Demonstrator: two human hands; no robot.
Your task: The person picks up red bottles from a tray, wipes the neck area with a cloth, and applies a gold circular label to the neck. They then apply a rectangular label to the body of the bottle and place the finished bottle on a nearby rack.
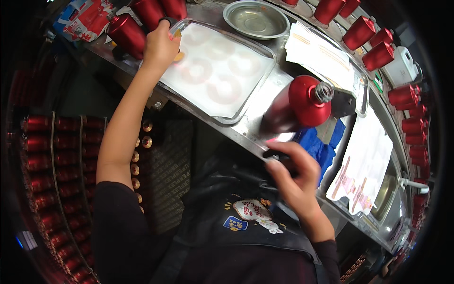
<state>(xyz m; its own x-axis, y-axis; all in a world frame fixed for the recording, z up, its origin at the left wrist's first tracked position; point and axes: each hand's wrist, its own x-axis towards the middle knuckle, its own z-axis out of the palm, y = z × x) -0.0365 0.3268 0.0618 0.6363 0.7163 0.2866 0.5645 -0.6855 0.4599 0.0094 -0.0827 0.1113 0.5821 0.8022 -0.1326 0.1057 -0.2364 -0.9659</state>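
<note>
A red bottle (302, 104) with a bare, threaded clear neck stands near the front edge of the metal worktop (274, 87). Just in front of it is the right hand (298, 173), blurred, its arm bent close to the body; the fingers curl toward the thumb around something dark, and whether they pinch it I cannot tell. The left arm reaches long and nearly straight, up and away, its hand (161, 47) back uppermost at the near left corner of a clear tray (224, 120), beside more red bottles (126, 35). Its fingertips are hidden, so their grip cannot be told. A white sheet (213, 71) with faint ring shapes lies in the tray. Further out are a metal bowl (255, 23), a blue cloth (326, 146) and stacked papers (321, 52).
</note>
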